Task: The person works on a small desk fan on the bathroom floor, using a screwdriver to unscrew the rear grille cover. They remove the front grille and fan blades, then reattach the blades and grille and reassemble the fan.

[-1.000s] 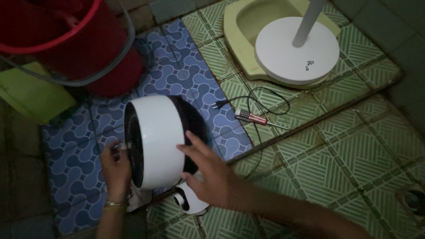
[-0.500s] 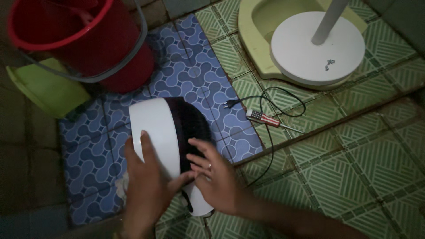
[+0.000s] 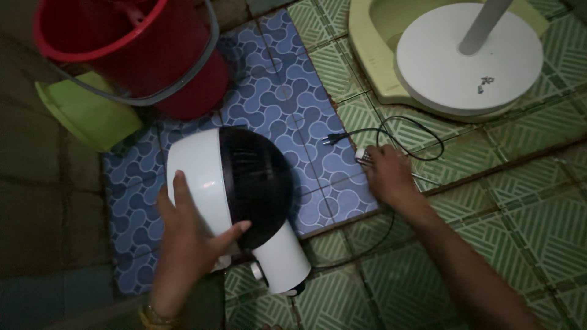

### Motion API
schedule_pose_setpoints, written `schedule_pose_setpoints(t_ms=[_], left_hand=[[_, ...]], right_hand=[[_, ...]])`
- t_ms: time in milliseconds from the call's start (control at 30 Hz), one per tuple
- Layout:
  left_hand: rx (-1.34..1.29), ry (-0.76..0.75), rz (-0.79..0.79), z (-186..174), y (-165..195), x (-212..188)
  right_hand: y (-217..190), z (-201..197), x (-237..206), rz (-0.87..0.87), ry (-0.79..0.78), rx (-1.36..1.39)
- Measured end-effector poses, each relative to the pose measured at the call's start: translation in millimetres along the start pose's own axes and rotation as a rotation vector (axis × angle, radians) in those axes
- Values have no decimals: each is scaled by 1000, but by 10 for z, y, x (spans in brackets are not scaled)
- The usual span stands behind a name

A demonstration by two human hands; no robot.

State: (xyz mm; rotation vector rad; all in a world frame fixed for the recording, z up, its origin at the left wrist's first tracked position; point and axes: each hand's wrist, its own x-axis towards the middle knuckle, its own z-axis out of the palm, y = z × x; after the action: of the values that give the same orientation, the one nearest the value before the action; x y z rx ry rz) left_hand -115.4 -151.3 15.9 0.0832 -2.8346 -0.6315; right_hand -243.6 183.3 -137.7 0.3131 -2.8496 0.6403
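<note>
A white fan head (image 3: 235,195) with a black motor cover lies on the tiled floor. My left hand (image 3: 189,235) rests on its white rim, thumb against the black cover, holding it steady. My right hand (image 3: 386,174) is out to the right, fingers closed over a small screwdriver (image 3: 364,156) with a striped handle lying on the tiles. The fan's black cord and plug (image 3: 333,139) loop just beyond that hand.
A red bucket (image 3: 140,55) and a light green dipper (image 3: 85,113) stand at the top left. The fan's round white base (image 3: 468,61) with its pole sits on a pale green floor pan at the top right. Blue patterned tiles (image 3: 287,91) meet green ones.
My right hand left the fan head and reached right to the screwdriver by the cord. My left hand has shifted onto the white rim. The view has moved closer.
</note>
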Motion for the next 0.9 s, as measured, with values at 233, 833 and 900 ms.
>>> schedule_pose_setpoints(t_ms=[233,833,900], left_hand=[[38,-61,26,-22,-306,89],[-136,-153,-355,-42,-979,225],[-156,-82,-338,-13,-1010,225]], right_hand=[[-17,-373,125,-7,82,324],[-1098,-79,-37,297,-194,1656],[-1203,-115,-28,307,-164,1581]])
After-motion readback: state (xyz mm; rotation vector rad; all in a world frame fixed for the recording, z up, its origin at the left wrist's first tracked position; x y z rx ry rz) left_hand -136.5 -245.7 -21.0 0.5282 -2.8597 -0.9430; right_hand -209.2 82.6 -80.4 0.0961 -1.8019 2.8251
